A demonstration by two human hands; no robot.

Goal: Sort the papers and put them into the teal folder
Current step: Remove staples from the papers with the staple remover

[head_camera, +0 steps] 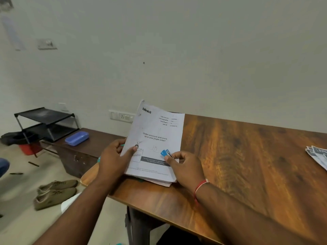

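Papers (pixel 155 138), one stack, mid-frame on the near corner of the table (pixel 247 156): light, limp, sheets apt to slide, best held at both long edges; my left hand (pixel 113 160) clamps the left edge, my right hand (pixel 185 167) pinches the blue clip (pixel 164 152), teal folder (pixel 141 180) apparently underneath.

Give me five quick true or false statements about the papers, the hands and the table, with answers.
1. The left hand holds the paper stack by its left edge. True.
2. The right hand is empty. False: it pinches a blue clip.
3. The top page reads blinkit. True.
4. The blue box sits on the wooden table. False: it sits on the dark cabinet.
5. At the table's right edge lie more papers. True.
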